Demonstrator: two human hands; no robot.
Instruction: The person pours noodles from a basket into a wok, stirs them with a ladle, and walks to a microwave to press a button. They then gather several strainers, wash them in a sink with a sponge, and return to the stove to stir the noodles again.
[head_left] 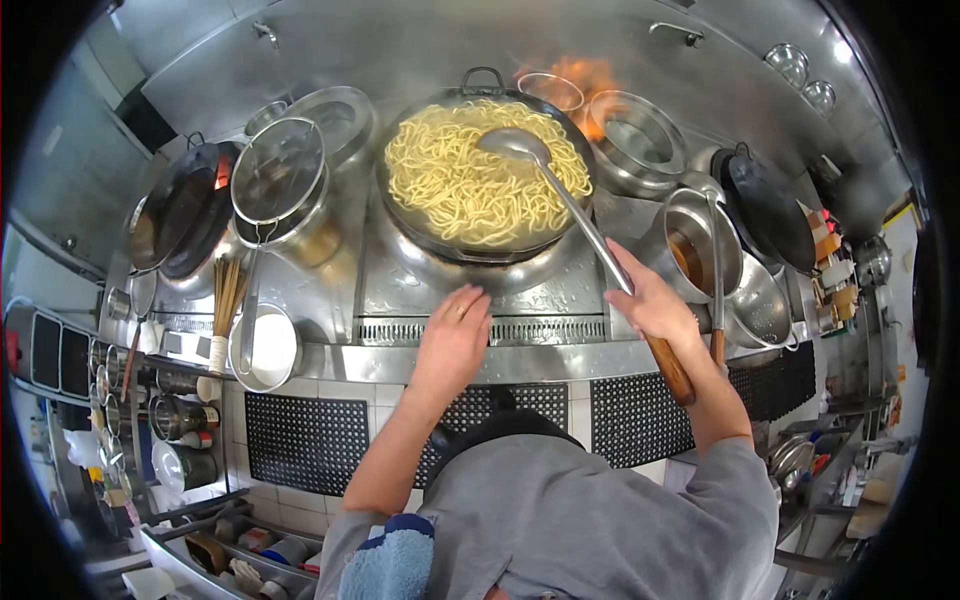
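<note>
My right hand (pixel 652 300) is wrapped around the metal shaft of a long ladle (pixel 582 218), above its wooden handle end. The ladle's bowl rests on a heap of yellow noodles (pixel 445 180), towards the upper right of the heap. The noodles fill a large dark wok (pixel 490 256) set on the steel range. My left hand (pixel 458 325) hovers over the front of the range, below the wok. Its fingers are loosely bent and a little apart, with nothing seen in them.
Flames (pixel 585 85) rise behind the wok at the right. A mesh strainer (pixel 280 170) lies over a pot at the left, near a white-lined pot (pixel 272 350). On the right stand a steel pot (pixel 700 215) with a second ladle, a colander (pixel 765 305) and a dark wok (pixel 768 215).
</note>
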